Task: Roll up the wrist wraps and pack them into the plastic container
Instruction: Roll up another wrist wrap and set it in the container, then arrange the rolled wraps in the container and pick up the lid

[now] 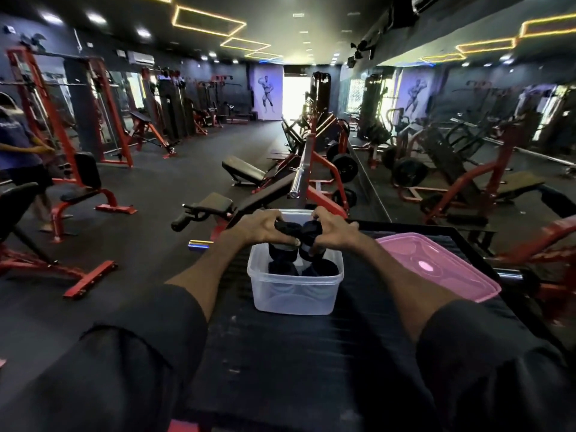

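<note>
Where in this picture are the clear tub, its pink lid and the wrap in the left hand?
Tub (293, 299), head view, front wall.
Lid (436, 266), head view, its middle.
Wrap (288, 227), head view, roll's top.

The room is dim overall, lit by small white ceiling spotlights (95, 17) and yellow strip-light outlines (208, 21) overhead, while a blown-out bright doorway (296, 95) at the far end floods the middle with glare. A soft sheen falls on the pink lid (436, 266) and the chrome barbell end (296, 185), and the dark worktop (296, 353) stays murky. The wide lens bends the edges, and the person at the left (18, 145) and the red frame at the right (558, 229) are smeared.
</note>
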The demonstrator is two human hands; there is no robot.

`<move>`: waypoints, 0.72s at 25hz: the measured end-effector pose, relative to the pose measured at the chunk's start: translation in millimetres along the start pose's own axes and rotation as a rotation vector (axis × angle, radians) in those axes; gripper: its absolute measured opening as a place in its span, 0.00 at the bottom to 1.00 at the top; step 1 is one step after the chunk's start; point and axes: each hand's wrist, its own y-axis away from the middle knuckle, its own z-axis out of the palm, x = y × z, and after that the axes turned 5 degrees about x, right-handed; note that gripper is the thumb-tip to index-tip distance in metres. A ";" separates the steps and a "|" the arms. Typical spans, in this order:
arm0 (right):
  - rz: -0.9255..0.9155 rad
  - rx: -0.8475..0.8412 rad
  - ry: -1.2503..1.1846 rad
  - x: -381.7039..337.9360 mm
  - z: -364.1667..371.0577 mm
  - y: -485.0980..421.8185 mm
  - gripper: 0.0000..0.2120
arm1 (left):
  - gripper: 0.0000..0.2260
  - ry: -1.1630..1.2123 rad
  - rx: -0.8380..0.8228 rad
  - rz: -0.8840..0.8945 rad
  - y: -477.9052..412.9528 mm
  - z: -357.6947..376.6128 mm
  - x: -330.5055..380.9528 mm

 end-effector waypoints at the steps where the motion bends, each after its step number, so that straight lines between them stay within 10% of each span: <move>1: 0.013 -0.010 0.035 2.0 6.3 -1.6 0.27 | 0.33 -0.072 -0.002 0.000 -3.6 4.0 -2.9; 7: 0.038 -0.035 0.114 3.9 17.8 -4.8 0.27 | 0.28 -0.007 0.236 0.104 -5.6 9.0 -6.8; 18: 0.038 -0.528 0.053 -9.7 3.0 -15.2 0.20 | 0.21 0.042 -0.512 0.008 -1.7 5.1 0.9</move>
